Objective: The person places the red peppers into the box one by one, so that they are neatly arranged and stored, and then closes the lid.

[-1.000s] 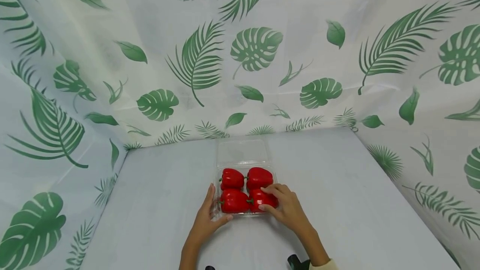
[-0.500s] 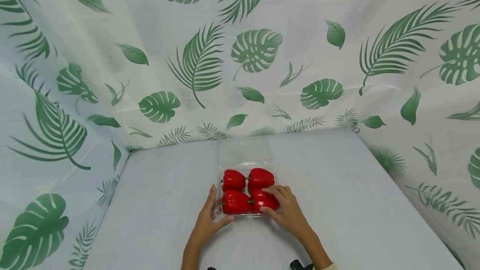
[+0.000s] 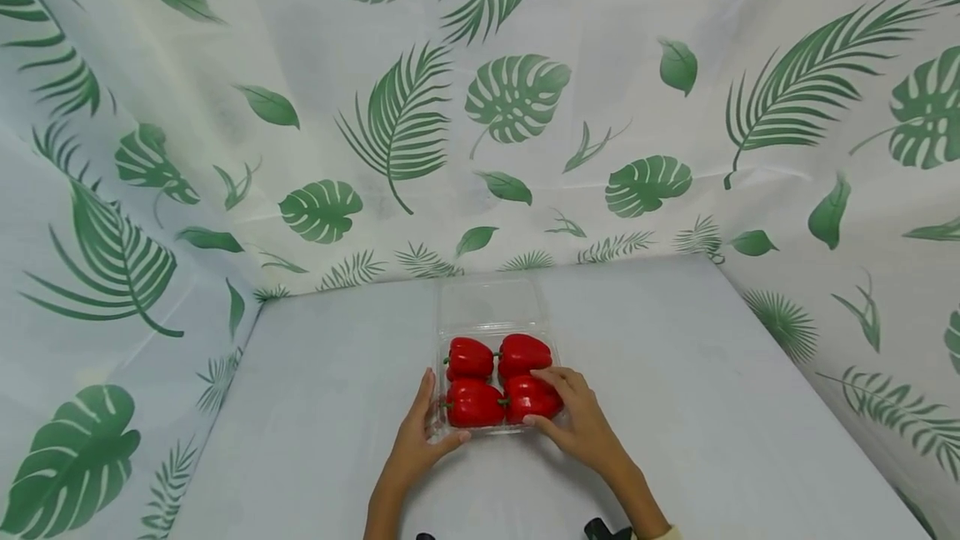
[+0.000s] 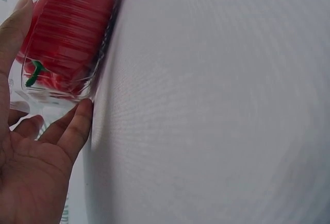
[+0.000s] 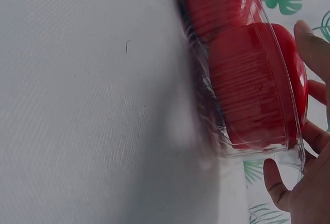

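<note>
Several glossy red bell peppers with green stems, such as the front left bell pepper, sit in two rows in a clear plastic clamshell container. Its lid lies folded back, away from me. My left hand braces the container's front left corner, fingers fairly straight along the side and thumb at the front edge. Over the front right bell pepper my right hand bends its fingers and holds it, thumb on the near side. In the right wrist view, this bell pepper shows through the ribbed container wall.
White cloth covers the table on both sides of the container. A leaf-patterned curtain rises behind and at both sides. Near the bottom edge, a dark object shows by the right forearm.
</note>
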Demonstrator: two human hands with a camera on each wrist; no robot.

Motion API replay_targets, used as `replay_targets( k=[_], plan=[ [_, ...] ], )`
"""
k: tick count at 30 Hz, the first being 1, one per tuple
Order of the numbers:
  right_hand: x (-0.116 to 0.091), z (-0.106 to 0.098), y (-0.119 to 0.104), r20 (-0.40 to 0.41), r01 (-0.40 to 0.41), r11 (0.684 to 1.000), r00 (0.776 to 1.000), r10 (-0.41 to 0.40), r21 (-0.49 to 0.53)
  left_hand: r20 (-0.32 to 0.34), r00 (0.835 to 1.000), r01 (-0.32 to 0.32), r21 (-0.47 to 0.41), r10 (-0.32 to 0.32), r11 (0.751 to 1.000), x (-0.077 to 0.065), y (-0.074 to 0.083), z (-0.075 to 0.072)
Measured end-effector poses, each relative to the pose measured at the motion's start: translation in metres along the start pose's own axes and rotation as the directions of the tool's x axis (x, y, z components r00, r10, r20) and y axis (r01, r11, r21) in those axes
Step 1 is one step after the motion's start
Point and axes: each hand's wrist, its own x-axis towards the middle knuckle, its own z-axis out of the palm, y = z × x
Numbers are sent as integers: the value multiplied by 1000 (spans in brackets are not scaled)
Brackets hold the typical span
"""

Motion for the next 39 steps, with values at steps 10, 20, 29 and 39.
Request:
replay_targets(
  k=[10,20,29,39],
  plan=[
    [1,-5,3,-59,-11,998,998,15,66,-7,1000,-3,-1,3,1000,0,-2,0],
    [5,-10,11,-131,-71,989,987,89,132,9,1000,0,8,0,1000,-2,-1,0],
    [14,-16,15,-98,-212,940,964,246,268,6,1000,-3,-7,3,1000,-1,2,-1],
    [35,-35,26,156,-480,781,875,458,401,12,1000,-9,-12,10,1000,-1,1,-1]
  ],
)
